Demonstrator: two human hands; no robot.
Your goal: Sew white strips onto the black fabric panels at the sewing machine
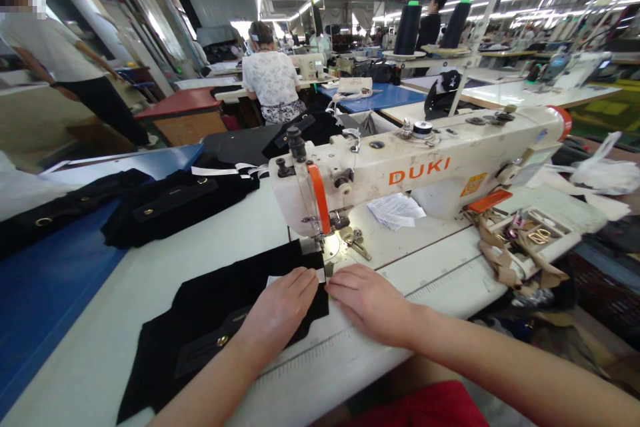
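Note:
My left hand (280, 310) lies flat on a black fabric piece (210, 320) spread on the white sewing table (125, 293), fingers stretched toward the needle. My right hand (367, 300) rests beside it, fingers together, pressing the fabric's right edge just in front of the presser foot (325, 250). A small white label (295, 275) shows at the fabric's edge under my left fingertips. The white DUKI sewing machine (425, 170) stands right behind both hands.
Stacked black garment pieces (170, 203) lie at the left on the blue and white tables. A tray of metal buckles (533, 233) and tan straps sit at the right. A paper slip (395, 210) lies under the machine arm. Other workers sit and walk beyond.

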